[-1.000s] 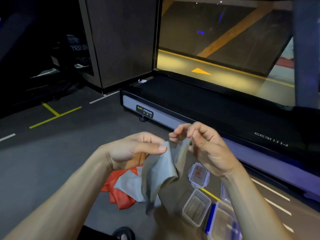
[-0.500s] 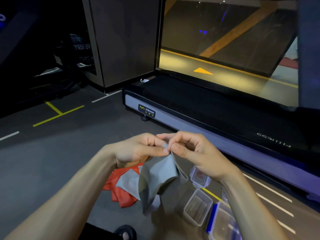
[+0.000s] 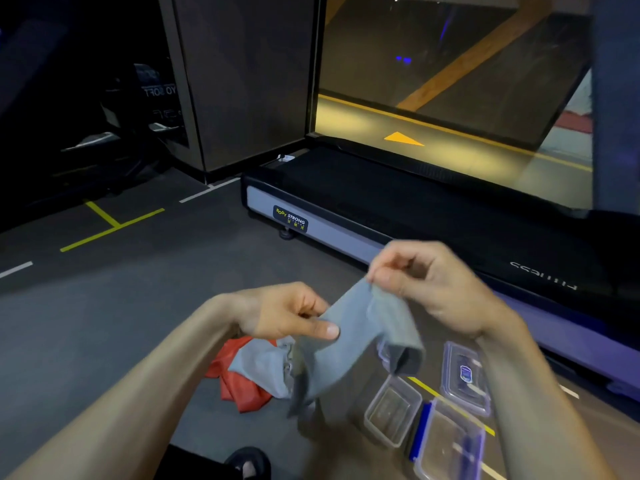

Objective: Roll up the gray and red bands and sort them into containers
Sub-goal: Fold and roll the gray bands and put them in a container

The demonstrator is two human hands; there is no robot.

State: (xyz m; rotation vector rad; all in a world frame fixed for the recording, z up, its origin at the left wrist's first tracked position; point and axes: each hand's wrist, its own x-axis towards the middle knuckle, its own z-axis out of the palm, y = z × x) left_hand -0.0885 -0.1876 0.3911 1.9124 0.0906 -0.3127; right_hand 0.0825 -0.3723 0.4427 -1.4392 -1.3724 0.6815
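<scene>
**Gray band held out between both hands, rolling not yet begun**

Gray band [image 3: 349, 337] hangs in the air in front of the person, above the floor [image 3: 104, 323]. The left hand [image 3: 284, 315] pinches its lower edge between thumb and curled fingers. The right hand [image 3: 426, 282] pinches the upper corner with thumb and forefinger, higher and further to the right. Between the two grips the band lies as a slanted sheet, and one loose fold droops down on the right side.

I judge that the step in hand is to spread and straighten this band so that it can be rolled. No roll is visible yet. The next move calls for a flat, even strip: the drooping fold must be pulled out first, then one end turned over tightly, otherwise the roll will come out crooked and loose.

Below the band, a pile [image 3: 256, 372] of red and gray bands waits on the floor. To the right stand an open box [image 3: 393, 410], a second box [image 3: 446, 441] with blue clips, and a lid [image 3: 465, 377] just beside them. Nothing that I can see lies in the boxes yet. Behind all this is a treadmill [image 3: 398, 209].

Compared with half a second ago, the hands have moved apart. Then they met almost fingertip to fingertip at the top edge of the band; now the right hand has risen and gone to the right, and the band is stretched wider.
</scene>
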